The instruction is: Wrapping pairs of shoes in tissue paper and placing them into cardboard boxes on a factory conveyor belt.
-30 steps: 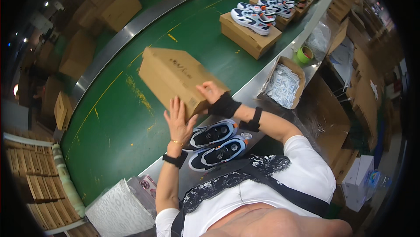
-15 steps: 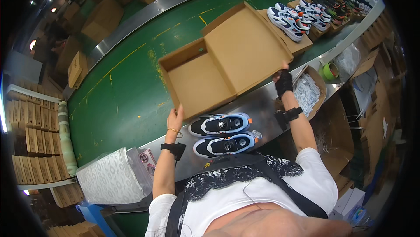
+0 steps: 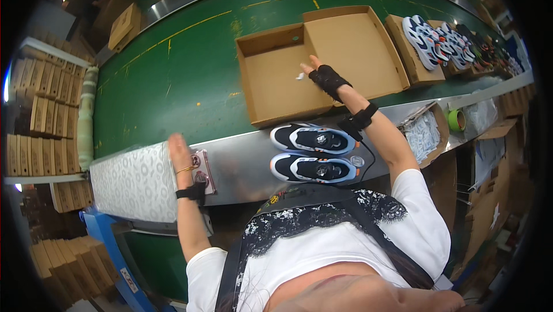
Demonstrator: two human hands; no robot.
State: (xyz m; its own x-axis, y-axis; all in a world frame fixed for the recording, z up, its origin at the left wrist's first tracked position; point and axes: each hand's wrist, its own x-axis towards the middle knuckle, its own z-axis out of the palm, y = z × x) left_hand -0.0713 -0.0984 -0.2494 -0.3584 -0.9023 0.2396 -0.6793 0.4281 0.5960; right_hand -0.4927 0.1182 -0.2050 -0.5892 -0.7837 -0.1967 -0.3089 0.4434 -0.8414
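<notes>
My right hand (image 3: pixel 326 79), in a black fingerless glove, reaches over the open cardboard shoe box (image 3: pixel 271 113) with its fingers apart. A small white packet (image 3: pixel 300 76) shows just left of its fingertips, over the box's bottom; whether it touches the bottom I cannot tell. My left hand (image 3: pixel 180 153), slightly blurred, stretches its fingers out at the right edge of a stack of white patterned wrapping paper (image 3: pixel 135 179). Beside that hand lies a phone in a pinkish case (image 3: pixel 203 172). A pair of black, white and blue sneakers (image 3: pixel 314 153) sits on the metal ledge between my arms.
A carton of small white packets (image 3: pixel 423 136) stands right of my arm, with a green tape roll (image 3: pixel 456 120) beyond it. More sneakers (image 3: pixel 426 41) rest on boxes along the green conveyor belt (image 3: pixel 167 90). Shelved shoe boxes (image 3: pixel 43 116) line the left.
My right hand has let go of the box lid and moved left over the box, where a white packet now shows. My left hand has left the box for the paper stack.
</notes>
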